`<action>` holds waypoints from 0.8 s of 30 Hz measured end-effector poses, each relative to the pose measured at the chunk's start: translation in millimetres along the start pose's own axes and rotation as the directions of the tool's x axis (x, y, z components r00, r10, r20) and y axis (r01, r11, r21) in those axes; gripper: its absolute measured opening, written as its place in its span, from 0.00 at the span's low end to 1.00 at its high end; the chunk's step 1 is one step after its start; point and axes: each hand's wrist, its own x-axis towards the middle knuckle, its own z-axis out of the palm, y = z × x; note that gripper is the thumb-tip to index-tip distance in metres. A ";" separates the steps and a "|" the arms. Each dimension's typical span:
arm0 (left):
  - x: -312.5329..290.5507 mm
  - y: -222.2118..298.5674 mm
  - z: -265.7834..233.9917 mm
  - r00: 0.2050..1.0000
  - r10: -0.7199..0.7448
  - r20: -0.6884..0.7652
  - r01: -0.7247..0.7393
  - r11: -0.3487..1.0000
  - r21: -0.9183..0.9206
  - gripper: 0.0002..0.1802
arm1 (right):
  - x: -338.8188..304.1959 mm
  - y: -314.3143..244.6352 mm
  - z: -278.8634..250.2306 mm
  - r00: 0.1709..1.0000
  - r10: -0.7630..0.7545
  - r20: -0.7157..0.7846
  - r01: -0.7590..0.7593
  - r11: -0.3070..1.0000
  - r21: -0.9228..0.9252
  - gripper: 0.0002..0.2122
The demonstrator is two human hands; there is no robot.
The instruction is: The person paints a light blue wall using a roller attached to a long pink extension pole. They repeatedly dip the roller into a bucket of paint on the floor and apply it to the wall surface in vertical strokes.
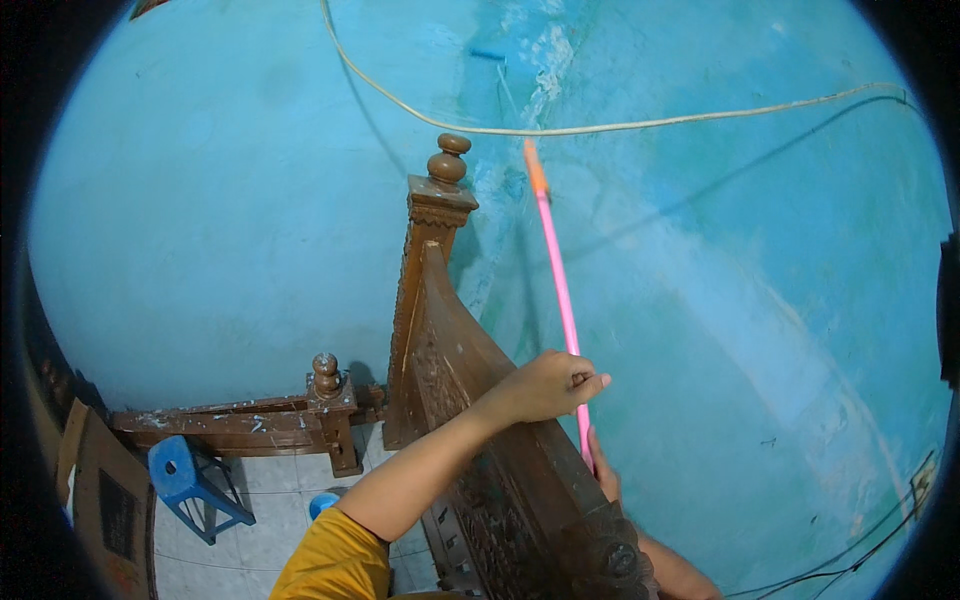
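Note:
A paint roller on a long pink pole (558, 270) leans up against the blue wall, with an orange handle piece (535, 170) at the pole's upper end. Its blue roller head (488, 54) touches the wall high up, near a streak of peeling paint. My left hand (555, 386) is closed round the pole's middle, below a carved wooden headboard's post (432, 235). Lower on the same pole, my right hand (603, 468) holds on; the headboard's top edge (560, 450) hides part of its arm and fingers.
A pale cable (610, 128) sags across the wall, crossing in front of the roller's metal rod. At lower left stand a blue plastic stool (185, 480), a paint-spattered wooden bed frame (240, 430) and a brown panel (105, 500). A blue container (322, 503) sits on the tiled floor.

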 end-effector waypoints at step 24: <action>-5.2 0.9 0.7 1.000 0.004 -0.030 -0.008 0.991 -0.133 0.23 | 59.6 -86.1 -30.1 1.000 0.003 -0.026 -0.006 0.989 -0.147 0.25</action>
